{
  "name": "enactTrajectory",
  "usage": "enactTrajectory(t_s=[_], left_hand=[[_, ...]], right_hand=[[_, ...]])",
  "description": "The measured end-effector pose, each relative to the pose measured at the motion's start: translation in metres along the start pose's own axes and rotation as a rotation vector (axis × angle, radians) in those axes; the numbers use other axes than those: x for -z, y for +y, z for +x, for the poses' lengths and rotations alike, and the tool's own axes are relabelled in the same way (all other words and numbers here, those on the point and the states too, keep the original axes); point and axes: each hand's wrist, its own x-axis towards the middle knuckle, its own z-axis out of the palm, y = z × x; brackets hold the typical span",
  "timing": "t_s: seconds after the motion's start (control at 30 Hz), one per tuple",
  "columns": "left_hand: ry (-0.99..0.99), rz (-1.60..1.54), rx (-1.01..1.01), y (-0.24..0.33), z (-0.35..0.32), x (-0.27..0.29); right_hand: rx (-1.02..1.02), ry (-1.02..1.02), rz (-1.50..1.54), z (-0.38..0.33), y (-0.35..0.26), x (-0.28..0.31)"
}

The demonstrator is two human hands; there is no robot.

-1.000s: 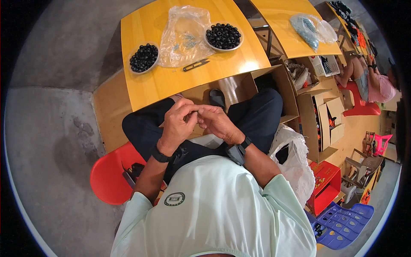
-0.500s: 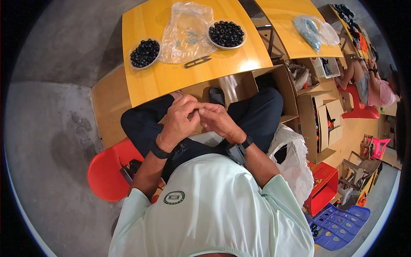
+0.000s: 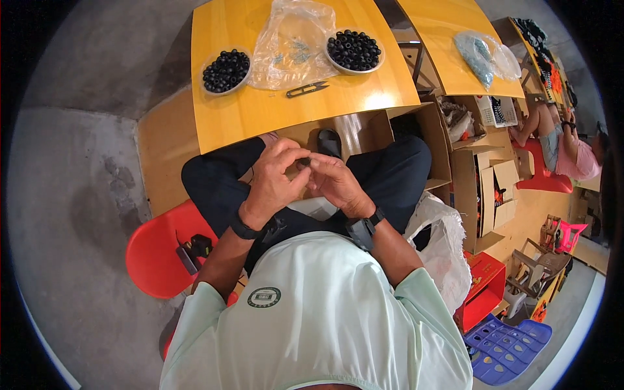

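Over my lap, my left hand [image 3: 274,181] and my right hand [image 3: 338,187] meet with bent fingers. A small dark piece, which looks like a black bead [image 3: 303,163], is pinched between their fingertips. Fingers partly cover it, and any thread on it is too fine to make out. Beyond my knees on the yellow table [image 3: 260,117] stand two clear bowls full of black beads, a left bowl [image 3: 229,93] and a right bowl [image 3: 356,71]. Between them lies a clear plastic bag [image 3: 273,40] with small bluish bits. Black thread snips [image 3: 307,90] rest in front of the bag.
A red stool [image 3: 153,253] with a dark device on it stands at my left. On my right are a white sack [image 3: 439,260], open cardboard boxes [image 3: 469,195], a red box [image 3: 484,279] and a blue plastic stool [image 3: 510,351]. Another person [image 3: 575,153] sits at the far right.
My fingertips have parted a little, and the dark bead now shows between them. The whole view has shifted slightly; bowls, bag and snips keep their places on the table.
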Motion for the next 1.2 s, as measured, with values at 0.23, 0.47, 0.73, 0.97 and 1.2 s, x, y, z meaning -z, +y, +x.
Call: enactTrajectory(t_s=[0.23,0.47,0.73,0.97,1.2], left_hand=[[0.040,0.080,0.035,0.002,-0.003,0.000],[-0.010,0.221,0.011,0.011,0.002,0.008],[-0.039,0.225,-0.069,0.009,0.005,0.010],[-0.030,0.236,-0.120,0.006,0.006,0.011],[-0.040,0.324,-0.126,-0.002,0.001,0.010]], right_hand=[[-0.031,-0.011,0.013,-0.001,0.001,-0.006],[-0.030,-0.048,0.042,0.001,0.002,-0.001],[-0.047,-0.083,0.108,0.004,0.002,0.004],[-0.045,-0.115,0.157,0.009,0.006,0.010],[0.044,0.130,-0.217,0.005,-0.001,-0.006]])
